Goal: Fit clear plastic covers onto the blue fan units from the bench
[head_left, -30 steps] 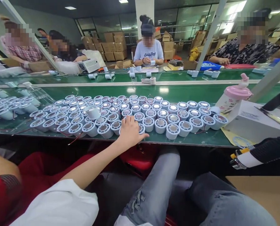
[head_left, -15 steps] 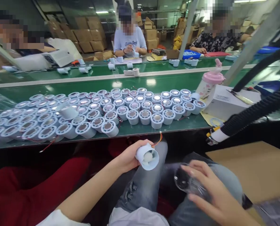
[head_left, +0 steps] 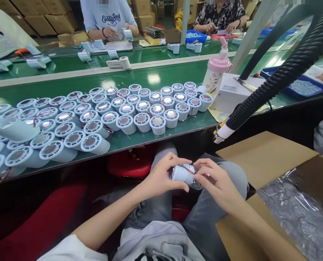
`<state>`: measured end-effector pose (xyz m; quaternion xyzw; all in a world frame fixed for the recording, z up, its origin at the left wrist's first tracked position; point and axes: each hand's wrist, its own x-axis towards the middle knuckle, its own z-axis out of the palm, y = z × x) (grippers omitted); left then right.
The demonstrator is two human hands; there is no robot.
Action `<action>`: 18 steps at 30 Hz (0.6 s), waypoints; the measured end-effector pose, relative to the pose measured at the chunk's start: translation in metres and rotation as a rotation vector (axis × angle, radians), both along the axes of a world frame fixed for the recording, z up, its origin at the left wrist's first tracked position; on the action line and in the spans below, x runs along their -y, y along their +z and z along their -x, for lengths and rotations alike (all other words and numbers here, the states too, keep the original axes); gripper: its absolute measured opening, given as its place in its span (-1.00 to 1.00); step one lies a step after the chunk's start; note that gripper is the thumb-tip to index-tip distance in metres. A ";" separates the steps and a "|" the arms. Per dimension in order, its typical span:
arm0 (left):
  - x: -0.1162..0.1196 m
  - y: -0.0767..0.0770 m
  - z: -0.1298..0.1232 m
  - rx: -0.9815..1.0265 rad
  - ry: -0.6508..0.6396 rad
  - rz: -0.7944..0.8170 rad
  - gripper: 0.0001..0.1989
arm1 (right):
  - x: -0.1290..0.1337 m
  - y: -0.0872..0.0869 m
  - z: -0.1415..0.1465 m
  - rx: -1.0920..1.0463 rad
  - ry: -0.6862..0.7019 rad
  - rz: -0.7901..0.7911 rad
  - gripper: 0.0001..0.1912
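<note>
Over my lap, my left hand point(head_left: 163, 176) is wrapped round a light blue cylindrical fan housing point(head_left: 182, 174), thumb below and fingers above. A red and black wire runs along the housing's side. My right hand point(head_left: 219, 183) closes its fingertips on a clear plastic cover point(head_left: 196, 184) at the housing's right end. How far the cover sits over the housing is partly hidden by the fingers. In front of my hands, many similar blue fan housings point(head_left: 157, 123) stand in rows on the green bench point(head_left: 139, 142), several with thin red wires.
On my right an open cardboard box point(head_left: 267, 156) holds many clear plastic covers point(head_left: 300, 214). A black hose point(head_left: 259, 105) with a metal tip hangs over the bench edge. Beyond it stand a white box point(head_left: 229, 92) and a pink-lidded cup point(head_left: 217, 70). Co-workers sit across the bench.
My right hand has brought the clear cover leftward to the housing. My left hand has turned the housing so its open end no longer faces me. The view has shifted down and right.
</note>
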<state>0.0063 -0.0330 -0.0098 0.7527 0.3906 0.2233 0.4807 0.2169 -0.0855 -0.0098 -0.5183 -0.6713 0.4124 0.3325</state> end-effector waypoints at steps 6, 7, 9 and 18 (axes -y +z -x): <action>0.002 -0.004 -0.003 0.112 -0.136 0.135 -0.29 | -0.004 0.005 -0.009 -0.301 -0.178 0.180 -0.63; 0.002 -0.003 -0.004 0.149 -0.132 0.207 -0.28 | -0.004 0.006 -0.010 -0.341 -0.173 0.190 -0.66; 0.004 0.000 -0.004 0.223 -0.072 0.351 -0.29 | -0.003 0.008 -0.013 -0.321 -0.101 0.145 -0.81; 0.007 0.015 0.002 0.292 -0.041 0.472 -0.25 | 0.002 0.011 -0.019 0.002 0.112 -0.116 -0.57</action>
